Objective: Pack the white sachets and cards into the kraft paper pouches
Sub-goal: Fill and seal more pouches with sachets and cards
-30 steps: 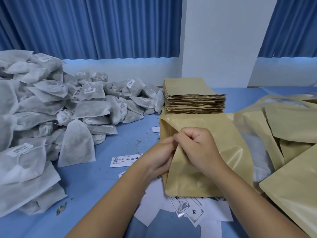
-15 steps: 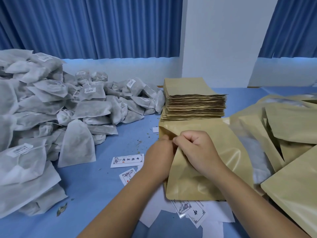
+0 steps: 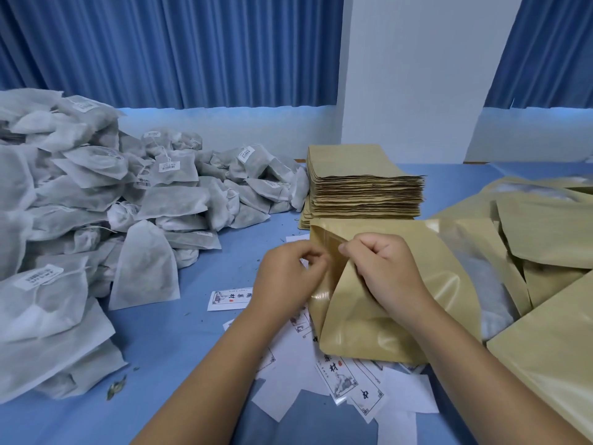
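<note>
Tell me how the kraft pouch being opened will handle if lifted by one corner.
Probably floppy: the kraft pouch buckles and folds where the left hand and right hand pinch its mouth apart. Likely slick, since its surface shows glossy highlights. It looks flat and empty, so probably light and apt to droop.

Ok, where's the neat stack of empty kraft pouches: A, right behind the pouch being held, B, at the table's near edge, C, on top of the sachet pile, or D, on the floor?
A: the stack sits just beyond the pouch that the left hand and right hand pinch.
</note>
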Tool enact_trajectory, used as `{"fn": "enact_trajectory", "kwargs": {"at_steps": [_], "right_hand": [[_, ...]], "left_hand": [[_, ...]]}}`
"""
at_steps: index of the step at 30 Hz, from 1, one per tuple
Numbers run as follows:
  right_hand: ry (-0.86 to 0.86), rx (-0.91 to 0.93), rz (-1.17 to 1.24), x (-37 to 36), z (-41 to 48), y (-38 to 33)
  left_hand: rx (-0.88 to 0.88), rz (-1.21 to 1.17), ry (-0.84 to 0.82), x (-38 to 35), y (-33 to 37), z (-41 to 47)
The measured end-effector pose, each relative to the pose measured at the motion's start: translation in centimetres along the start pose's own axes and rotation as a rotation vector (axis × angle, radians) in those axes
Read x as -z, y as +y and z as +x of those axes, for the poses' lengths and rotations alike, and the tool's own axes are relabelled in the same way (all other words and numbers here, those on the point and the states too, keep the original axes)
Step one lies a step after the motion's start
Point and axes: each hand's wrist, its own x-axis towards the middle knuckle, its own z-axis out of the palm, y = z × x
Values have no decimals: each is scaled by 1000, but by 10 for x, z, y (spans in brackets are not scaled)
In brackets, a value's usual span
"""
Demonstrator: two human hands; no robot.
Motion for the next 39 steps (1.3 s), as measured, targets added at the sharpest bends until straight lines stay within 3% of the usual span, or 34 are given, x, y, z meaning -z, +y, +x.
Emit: {"fn": "enact_trajectory", "kwargs": {"at_steps": [2,4,6,9,12,14,16,18,24,29,32,36,39], "right_hand": [[7,-1,3,2,0,-1],[10,6,13,4,1,-1],[11,17,11,4,1,-2],[-17,40,-22,3,1,0],[-135,52,-105,-1,-1,4],[-217,94,-290,-7,-5,10],[-261,174,-545,-15,-13,15],[-303,288,-639,-20,-20,14],[-260,577,-620,-17,-25,6],[-64,730,-586,-11,-20,-6],[15,609,-559,-5,-15,-1],[73,187,-570,-2,-5,16],[123,-110,-405,2,1,26]], "left_hand": [[-4,-14,202,2,-5,3],[84,-85,263,4,-9,5],[302,-210,72,5,-7,9],[631,-474,-343,7,-1,9],[726,-723,-609,10,-1,10],[783,-908,-646,12,1,9],[772,-940,-632,11,5,8],[712,-826,-582,8,8,4],[694,-904,-519,11,6,3],[504,-1207,-317,21,8,9],[464,-1360,-155,26,10,14],[464,-1493,96,25,3,19],[501,-1542,194,25,0,20]]}}
